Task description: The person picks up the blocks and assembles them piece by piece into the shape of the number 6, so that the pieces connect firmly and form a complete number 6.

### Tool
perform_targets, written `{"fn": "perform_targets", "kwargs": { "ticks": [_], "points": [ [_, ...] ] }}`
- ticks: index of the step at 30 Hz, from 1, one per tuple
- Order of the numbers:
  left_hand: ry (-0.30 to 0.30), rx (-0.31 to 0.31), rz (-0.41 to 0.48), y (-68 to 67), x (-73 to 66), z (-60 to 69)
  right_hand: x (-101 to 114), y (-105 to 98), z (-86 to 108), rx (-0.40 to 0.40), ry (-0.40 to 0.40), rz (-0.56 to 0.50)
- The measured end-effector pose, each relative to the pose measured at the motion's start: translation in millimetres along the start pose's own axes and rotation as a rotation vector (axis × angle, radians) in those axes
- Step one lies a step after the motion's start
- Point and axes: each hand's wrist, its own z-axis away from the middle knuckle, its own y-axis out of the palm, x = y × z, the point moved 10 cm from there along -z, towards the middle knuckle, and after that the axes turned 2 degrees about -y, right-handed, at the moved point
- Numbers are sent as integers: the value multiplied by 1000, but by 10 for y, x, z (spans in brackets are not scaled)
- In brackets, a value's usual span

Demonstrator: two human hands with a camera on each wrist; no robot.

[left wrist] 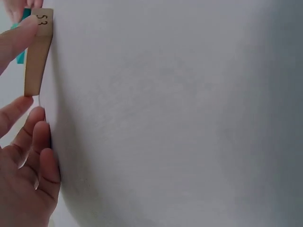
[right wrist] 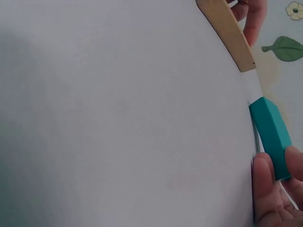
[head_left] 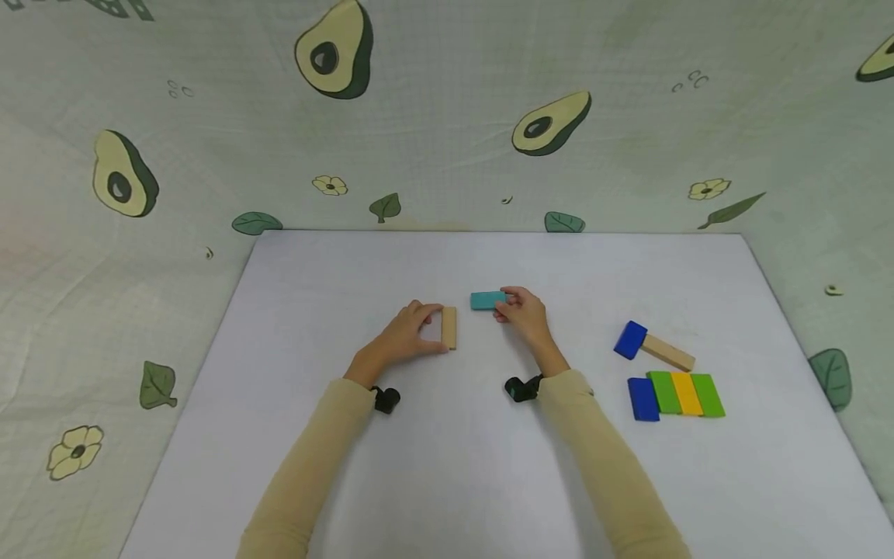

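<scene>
Near the middle of the white table, my left hand (head_left: 405,334) holds a plain wooden block (head_left: 449,328) by its two ends, thumb at the near end and a finger at the far end. Dark markings show on the block's end face in the left wrist view. To its right, my right hand (head_left: 525,317) pinches the right end of a teal block (head_left: 486,300) between thumb and fingers. The teal block (right wrist: 271,130) points toward the wooden one, with a small gap between them. Its left part is uncovered.
On the right side of the table (head_left: 447,481), a blue block (head_left: 631,340) touches a wooden block (head_left: 667,352). Below them, another blue block (head_left: 643,400) adjoins a row of green and yellow blocks (head_left: 687,394). A cloth with avocado prints (head_left: 447,116) surrounds the table.
</scene>
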Motion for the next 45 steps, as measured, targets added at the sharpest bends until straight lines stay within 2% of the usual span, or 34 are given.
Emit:
{"fn": "perform_targets", "kwargs": {
  "ticks": [3, 8, 11, 13, 15, 19, 23, 26, 30, 40, 45],
  "points": [
    [-14, 47, 96, 17, 66, -55, 25, 40, -53, -4, -7, 102],
    [-15, 105, 179, 25, 94, -140, 36, 106, -158, 6, 34, 276],
    [-48, 104, 241, 8, 106, -177, 63, 148, -211, 25, 54, 332],
    [-92, 84, 269, -5, 121, -196, 79, 181, -243, 47, 68, 362],
    [-142, 53, 261, -25, 122, -209, 93, 209, -271, 69, 76, 392],
    [-214, 7, 164, -56, 84, -227, 113, 262, -320, 99, 68, 445],
    [-258, 18, 115, -86, 80, -222, 125, 298, -343, 110, 70, 473],
    [-273, 33, 124, -106, 118, -224, 139, 301, -349, 111, 83, 474],
    [-262, 23, 149, -117, 151, -251, 162, 301, -355, 108, 71, 484],
    [-349, -42, 215, -148, 198, -186, 186, 312, -355, 74, 24, 528],
    [-380, -89, 251, -160, 219, -160, 168, 317, -377, 80, 47, 590]
  ]
}}
